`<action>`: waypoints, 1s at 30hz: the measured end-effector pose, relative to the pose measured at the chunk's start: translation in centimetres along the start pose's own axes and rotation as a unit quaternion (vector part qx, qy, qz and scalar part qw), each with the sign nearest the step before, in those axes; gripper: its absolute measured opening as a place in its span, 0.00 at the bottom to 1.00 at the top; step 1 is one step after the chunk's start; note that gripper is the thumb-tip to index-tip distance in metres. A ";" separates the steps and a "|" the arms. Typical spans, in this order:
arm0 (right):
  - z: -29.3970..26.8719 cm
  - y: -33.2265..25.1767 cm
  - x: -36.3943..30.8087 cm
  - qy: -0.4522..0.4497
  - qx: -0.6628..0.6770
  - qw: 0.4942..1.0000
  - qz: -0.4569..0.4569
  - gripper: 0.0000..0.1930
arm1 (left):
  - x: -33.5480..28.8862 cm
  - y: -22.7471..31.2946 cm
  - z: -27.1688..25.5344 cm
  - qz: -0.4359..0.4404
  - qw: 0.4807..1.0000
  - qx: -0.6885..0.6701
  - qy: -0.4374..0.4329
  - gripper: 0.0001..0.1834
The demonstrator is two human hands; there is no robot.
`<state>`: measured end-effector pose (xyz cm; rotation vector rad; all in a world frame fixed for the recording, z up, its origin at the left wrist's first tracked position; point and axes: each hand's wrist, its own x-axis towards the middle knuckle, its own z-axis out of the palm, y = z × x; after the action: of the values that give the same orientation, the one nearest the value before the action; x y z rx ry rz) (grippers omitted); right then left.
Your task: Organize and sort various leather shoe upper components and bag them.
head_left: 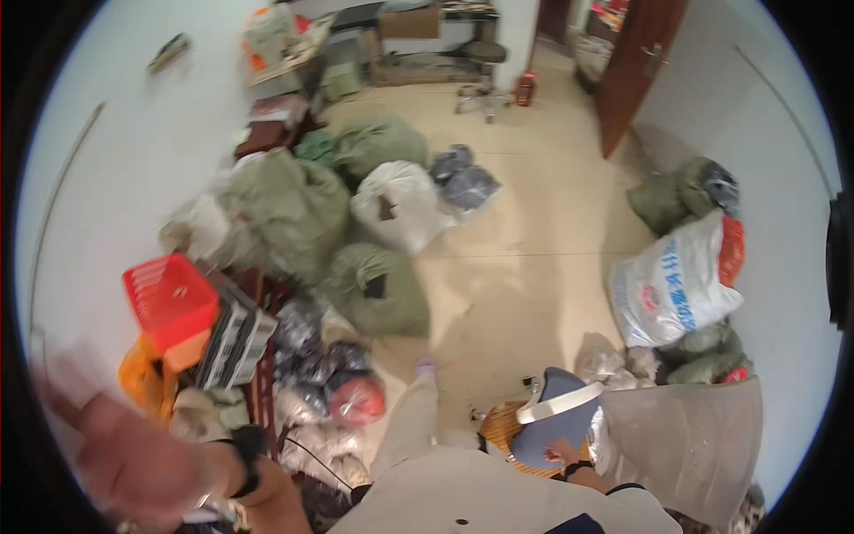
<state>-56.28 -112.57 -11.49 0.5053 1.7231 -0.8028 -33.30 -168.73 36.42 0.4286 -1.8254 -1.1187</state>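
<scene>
My left hand point(133, 454) is raised large and blurred at the lower left, so its fingers are smeared. It is nearest to the yellow bag point(147, 383) and the red plastic basket point(173, 298), and I make out nothing in it. My right hand point(560, 452) lies low at the right against a blue-grey, chair-like piece point(543, 436) with a curved cream band point(560, 402). Its fingers seem stretched over the blue surface. Woven yellow-brown material point(503, 425) shows beside that piece.
Stuffed green sacks point(294, 209) and a white sack point(400, 205) crowd the left side. Dark bundles in plastic point(302, 329) lie near my leg. A printed white sack point(672, 285) and a translucent sheet point(685, 436) stand at right. Further off are a wheeled stool point(485, 53) and a brown door point(636, 71).
</scene>
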 end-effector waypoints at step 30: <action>-24.0 -76.4 22.8 0.143 -0.367 0.903 -0.170 0.12 | 58.8 -32.2 44.5 0.407 0.817 -0.396 0.096 0.16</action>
<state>-131.47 -148.20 -9.73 -0.2152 2.2564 -0.2576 -106.16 -202.61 33.24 -0.6654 -1.0080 -1.0271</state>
